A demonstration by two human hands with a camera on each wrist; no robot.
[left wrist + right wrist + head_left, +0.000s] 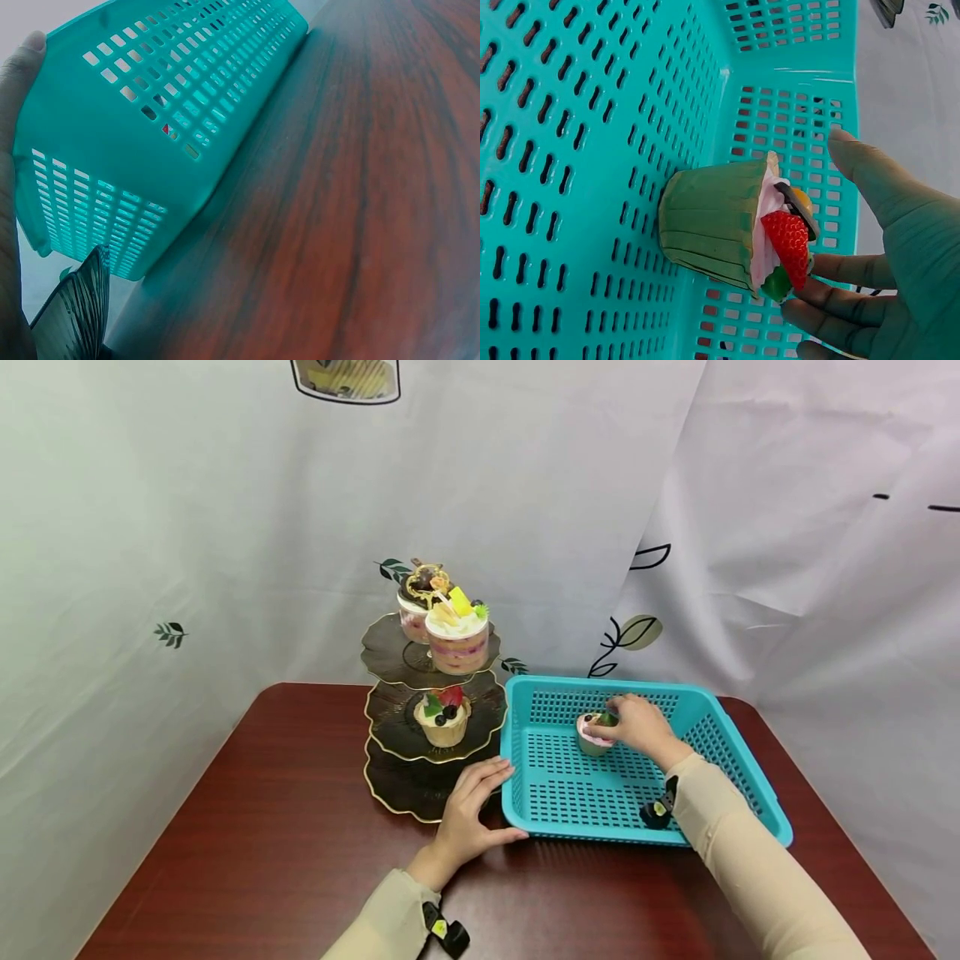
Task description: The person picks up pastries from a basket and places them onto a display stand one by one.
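A cupcake (712, 217) in a pale green paper cup, topped with pink cream, a strawberry and a green piece, stands inside the turquoise basket (645, 837). My right hand (637, 725) is over it with the fingers spread. In the right wrist view, the fingertips (821, 300) are right at the topping, while the thumb (862, 169) stands apart from the cup. My left hand (468, 814) rests at the basket's near left corner, its fingers extended along the left side and its thumb (26, 64) against the front rim.
Left of the basket, a black tiered stand (405, 793) with gold edges nearly meets it. A fruit tart (442, 735) sits on its middle tier. On top stand a fruit-topped dessert cup (459, 647) and a chocolate-topped one (412, 620). A white curtain (525, 485) hangs behind the brown table (285, 827).
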